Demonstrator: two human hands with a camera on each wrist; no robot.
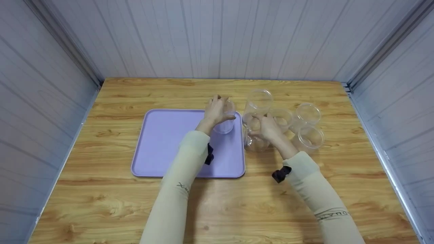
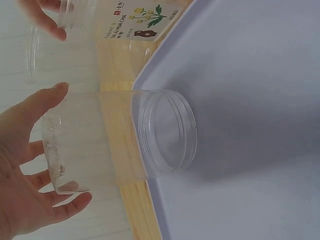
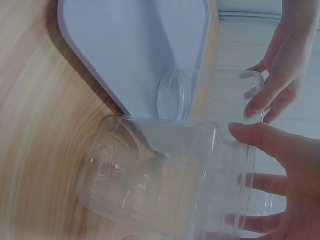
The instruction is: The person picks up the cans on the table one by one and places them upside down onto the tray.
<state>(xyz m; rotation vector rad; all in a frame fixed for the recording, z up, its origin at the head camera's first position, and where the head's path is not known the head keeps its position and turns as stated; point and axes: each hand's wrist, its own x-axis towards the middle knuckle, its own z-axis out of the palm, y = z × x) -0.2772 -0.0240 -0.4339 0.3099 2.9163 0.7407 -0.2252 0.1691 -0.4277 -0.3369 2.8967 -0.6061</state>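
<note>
My left hand (image 1: pixel 214 112) grips a clear plastic jar (image 2: pixel 82 135) by its base, thumb on one side and fingers on the other. The jar is upside down, its threaded mouth low over the right part of the lavender tray (image 1: pixel 162 145). Just right of the tray, my right hand (image 1: pixel 269 128) holds another clear jar (image 3: pixel 160 175) around its upper end, with thumb and fingers spread on opposite sides. That jar stands close by the tray's right edge in the right wrist view.
Several more clear jars stand right of the tray: a tall one (image 1: pixel 260 100) behind, and two (image 1: pixel 308 113) (image 1: pixel 311 137) farther right. A printed floral label (image 2: pixel 140 22) shows beyond the tray corner. Pale panel walls (image 1: pixel 217 40) enclose the wooden table (image 1: pixel 230 210).
</note>
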